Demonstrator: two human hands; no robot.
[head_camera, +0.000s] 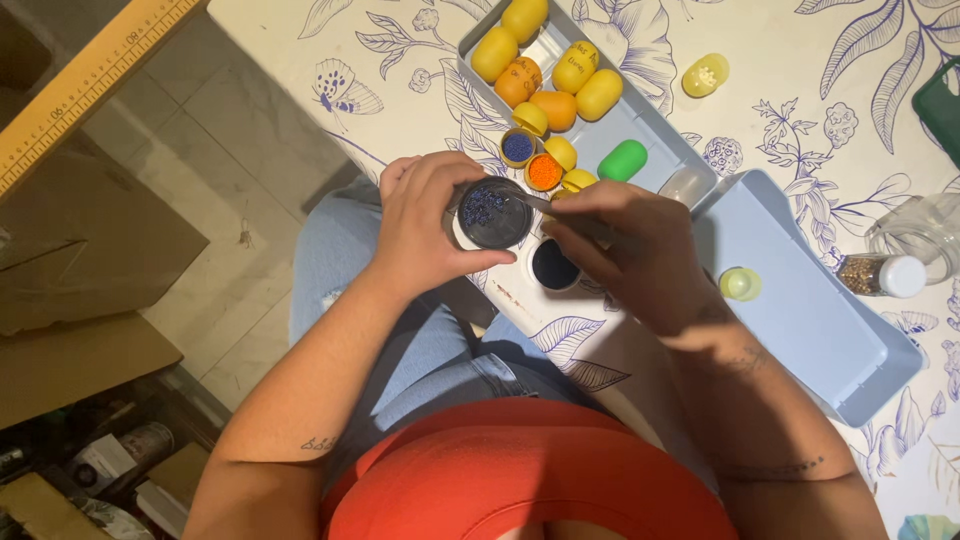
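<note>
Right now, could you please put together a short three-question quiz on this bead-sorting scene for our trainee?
1. True or false: the left hand holds the small round dark container of blue beads.
2. Which colour is the single closed egg-shaped plastic capsule lying apart from the yellow and orange ones in the pale grey plastic tray? A red, B green, C white.
3. What does the right hand hold over the container?

Key: 1 true. 2 B. 3 A thin metal tool, probably tweezers, its tip at the container's rim.
</note>
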